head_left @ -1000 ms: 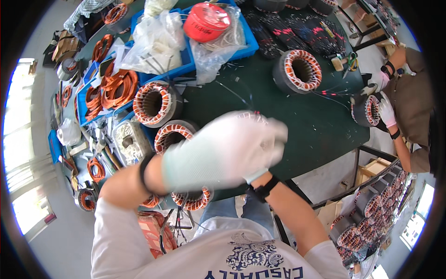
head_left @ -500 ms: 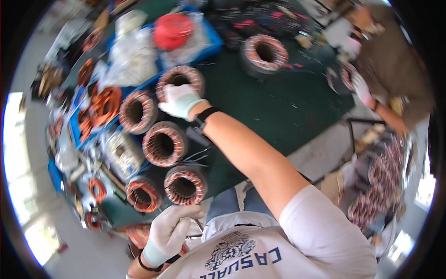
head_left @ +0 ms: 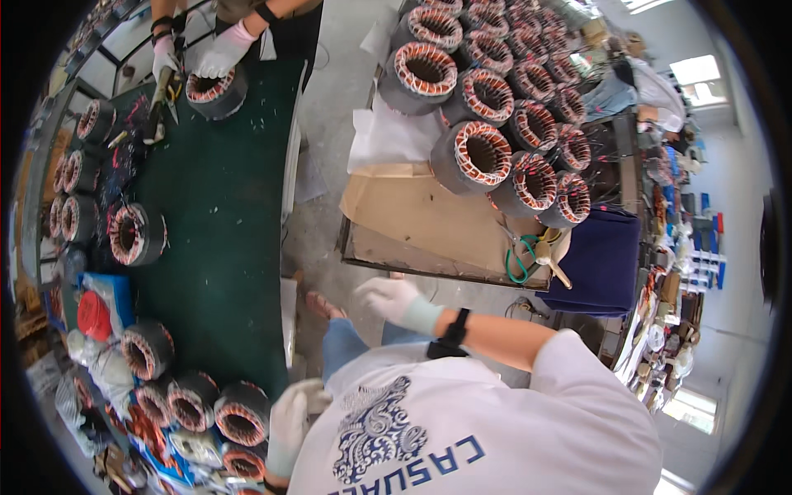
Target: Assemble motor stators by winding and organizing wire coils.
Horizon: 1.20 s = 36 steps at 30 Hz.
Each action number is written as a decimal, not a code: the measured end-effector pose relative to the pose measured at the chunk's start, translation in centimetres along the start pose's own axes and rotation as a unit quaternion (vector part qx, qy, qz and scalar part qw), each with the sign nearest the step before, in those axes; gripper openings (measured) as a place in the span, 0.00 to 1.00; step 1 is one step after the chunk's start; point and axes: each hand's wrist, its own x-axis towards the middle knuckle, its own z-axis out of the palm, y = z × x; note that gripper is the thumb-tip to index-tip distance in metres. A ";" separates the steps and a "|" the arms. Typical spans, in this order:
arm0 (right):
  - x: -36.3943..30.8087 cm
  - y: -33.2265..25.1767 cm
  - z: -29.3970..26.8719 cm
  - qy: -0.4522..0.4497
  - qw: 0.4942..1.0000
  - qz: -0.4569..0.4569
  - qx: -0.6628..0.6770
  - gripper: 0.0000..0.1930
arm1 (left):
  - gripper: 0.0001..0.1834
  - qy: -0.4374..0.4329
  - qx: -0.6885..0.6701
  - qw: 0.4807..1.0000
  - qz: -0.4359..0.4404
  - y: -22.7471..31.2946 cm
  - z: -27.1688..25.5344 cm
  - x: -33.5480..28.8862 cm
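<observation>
Stator (head_left: pixel 242 414) is standing upright on the counter (head_left: pixel 219 223), just left of the nearer left hand (head_left: pixel 294 417). Left and right hand (head_left: pixel 394 302) are hanging empty, loosely curled.

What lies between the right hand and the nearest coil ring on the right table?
Between the right hand and coil ring, the head view shows some floor, the table's near edge and a brown sheet.

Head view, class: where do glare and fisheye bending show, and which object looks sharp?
In the head view, glare washes out the white rectangular window at upper right; in the head view, the grey metal rack at far left bows near the rim; in the head view, a grey metal cylinder with orange windings looks fairly sharp.
</observation>
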 end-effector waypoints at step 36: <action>-8.3 9.6 -18.5 0.026 0.968 0.147 0.200 0.15 | 0.19 -0.011 0.301 0.949 0.090 2.3 18.2 17.7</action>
